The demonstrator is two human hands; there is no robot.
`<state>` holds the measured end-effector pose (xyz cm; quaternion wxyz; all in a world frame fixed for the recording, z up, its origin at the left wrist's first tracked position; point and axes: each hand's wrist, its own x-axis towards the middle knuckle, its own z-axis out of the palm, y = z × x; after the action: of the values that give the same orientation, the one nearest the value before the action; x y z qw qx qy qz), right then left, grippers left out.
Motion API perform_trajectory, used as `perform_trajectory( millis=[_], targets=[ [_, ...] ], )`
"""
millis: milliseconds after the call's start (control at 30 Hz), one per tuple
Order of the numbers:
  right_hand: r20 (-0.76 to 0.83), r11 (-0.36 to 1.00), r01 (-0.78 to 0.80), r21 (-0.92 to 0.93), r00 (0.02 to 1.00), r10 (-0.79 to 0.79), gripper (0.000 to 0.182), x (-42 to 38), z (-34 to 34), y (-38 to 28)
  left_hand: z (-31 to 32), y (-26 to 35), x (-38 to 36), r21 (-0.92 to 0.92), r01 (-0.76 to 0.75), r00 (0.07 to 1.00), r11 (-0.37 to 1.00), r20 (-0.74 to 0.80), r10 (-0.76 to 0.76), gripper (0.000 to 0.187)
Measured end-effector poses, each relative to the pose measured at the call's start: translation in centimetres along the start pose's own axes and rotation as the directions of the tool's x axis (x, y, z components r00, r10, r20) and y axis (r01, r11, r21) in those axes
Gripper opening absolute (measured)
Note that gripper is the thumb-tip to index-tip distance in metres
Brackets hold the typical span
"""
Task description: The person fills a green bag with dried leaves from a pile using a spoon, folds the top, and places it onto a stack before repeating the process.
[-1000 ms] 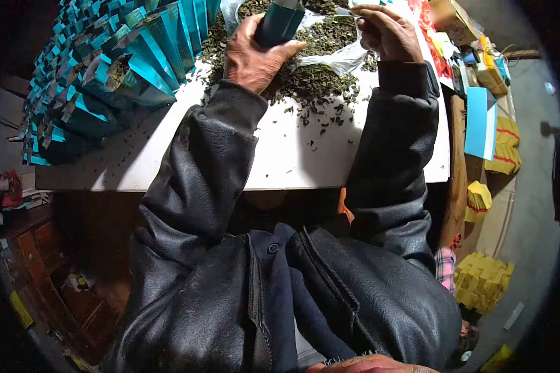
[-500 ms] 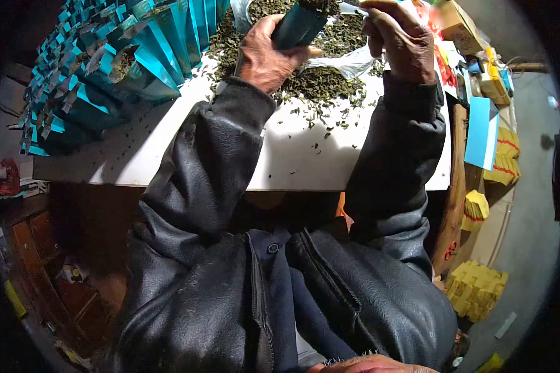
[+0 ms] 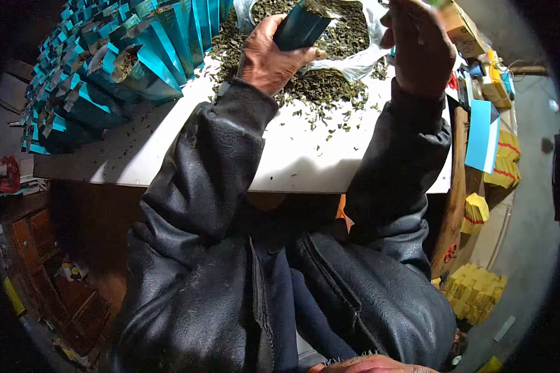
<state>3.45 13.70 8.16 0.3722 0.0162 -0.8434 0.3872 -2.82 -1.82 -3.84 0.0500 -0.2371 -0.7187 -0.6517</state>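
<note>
My left hand is wrapped round a teal pouch, which stands tilted with its top opening upward and dark dried leaves at its mouth. My right hand is raised at the upper right, its fingers curled and partly in shadow at the frame's top edge. What it holds, if anything, is hidden. Between and beyond the hands, dried leaves lie heaped, partly inside a clear plastic bag spread on the white table.
Many teal pouches stand packed together at the left of the table. On the right are a cardboard box, a flat blue packet, a wooden pole and stacked yellow bundles. A brown wooden cabinet stands at lower left.
My right hand has moved right, away from the pouch's mouth, and turned. The left hand still grips the pouch, almost unmoved. More of the plastic bag's right edge shows.
</note>
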Motion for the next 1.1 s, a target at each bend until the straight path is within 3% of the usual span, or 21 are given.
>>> perform_trajectory(
  millis=[100,167,200,233,333,367,433,567,600,633,700,767,800,833,867,900,967,1000,1033,1100],
  targets=[
    [-0.045,0.997,0.006,0.072,0.999,-0.003,0.009,-0.1,-0.2,1.4,-0.1,0.2,0.0,0.021,0.033,0.999,0.999,0.001,-0.033,0.058],
    [0.12,0.978,0.032,0.206,0.991,-0.057,0.009,-0.2,-0.4,1.8,-0.1,0.4,0.0,0.026,0.043,0.999,0.999,0.008,-0.043,0.058],
    [0.237,0.969,0.249,0.0,0.941,-0.242,0.009,0.4,-0.5,1.2,-0.1,0.5,-0.1,0.034,0.003,1.0,0.999,-0.001,-0.002,0.059],
    [0.286,0.91,0.414,-0.036,0.876,-0.388,0.01,0.5,-0.2,1.9,-0.1,0.6,-0.2,0.043,-0.038,0.999,0.998,-0.008,0.038,0.06],
    [0.326,0.851,0.523,-0.044,0.813,-0.482,0.007,0.6,0.5,1.2,-0.1,0.5,-0.2,-0.058,-0.008,1.0,0.998,-0.007,0.008,0.063],
    [0.326,0.851,0.524,-0.043,0.812,-0.484,0.007,0.4,0.2,1.0,-0.1,0.4,-0.1,-0.057,-0.009,1.0,0.998,-0.008,0.009,0.063],
    [0.264,0.976,0.204,0.068,0.94,-0.215,0.006,0.1,-0.2,0.9,-0.1,0.9,0.0,0.136,-0.067,0.997,0.988,-0.021,0.07,0.065],
    [0.213,0.933,0.357,-0.049,0.916,-0.34,0.007,0.2,0.5,0.9,0.0,0.4,-0.1,0.095,-0.058,0.998,0.994,0.001,0.059,0.064],
    [0.253,0.907,0.421,0.018,0.876,-0.412,0.009,0.3,1.0,1.1,0.1,0.2,-0.2,0.046,-0.04,0.999,0.998,-0.009,0.04,0.064],
    [0.306,0.857,0.512,-0.053,0.826,-0.474,0.01,0.3,0.7,0.9,0.2,0.0,-0.2,-0.003,-0.021,1.0,1.0,-0.017,0.021,0.064],
    [0.269,0.887,0.461,0.035,0.85,-0.452,0.008,0.3,0.7,1.0,0.1,-0.3,0.0,0.053,-0.083,0.996,0.995,-0.011,0.084,0.065],
    [0.202,0.973,0.223,0.053,0.952,-0.229,0.009,0.1,0.2,1.1,-0.1,-0.4,0.1,0.109,-0.144,0.989,0.984,-0.005,0.146,0.066],
    [0.134,0.961,0.276,0.027,0.951,-0.277,0.011,0.5,0.0,1.7,-0.2,-0.3,0.1,0.085,-0.066,0.997,0.994,-0.04,0.069,0.067],
    [0.072,0.989,0.123,0.083,0.989,-0.129,0.011,0.2,-0.1,2.2,-0.3,-0.1,0.1,0.058,0.012,0.998,0.998,-0.07,-0.008,0.069],
    [0.039,0.987,0.154,0.052,0.987,-0.156,0.012,0.3,0.2,3.9,-0.5,0.1,0.0,0.148,0.064,0.991,0.987,-0.128,-0.045,0.074],
    [0.008,0.983,0.183,0.022,0.983,-0.184,0.014,0.4,0.2,6.4,-0.6,0.2,-0.1,0.112,0.091,0.983,0.99,-0.172,-0.071,0.081],
    [0.269,0.841,0.184,-0.509,0.962,-0.048,0.013,0.5,-0.8,7.6,-0.4,0.4,-0.2,0.176,0.04,0.962,0.984,-0.271,0.009,0.066],
    [0.259,0.81,0.256,-0.527,0.957,-0.134,0.012,0.3,-0.7,8.3,-0.4,0.3,-0.1,0.175,0.04,0.963,0.984,-0.268,0.008,0.066],
    [0.318,0.861,0.181,-0.475,0.948,-0.024,0.011,-0.1,-0.8,8.2,-0.5,0.4,-0.1,0.208,0.065,0.97,0.976,-0.242,-0.013,0.075],
    [0.359,0.789,0.264,-0.555,0.931,-0.059,0.012,-0.3,-0.1,9.3,-0.5,0.5,-0.1,0.241,0.09,0.975,0.966,-0.222,-0.035,0.085]
  ],
)
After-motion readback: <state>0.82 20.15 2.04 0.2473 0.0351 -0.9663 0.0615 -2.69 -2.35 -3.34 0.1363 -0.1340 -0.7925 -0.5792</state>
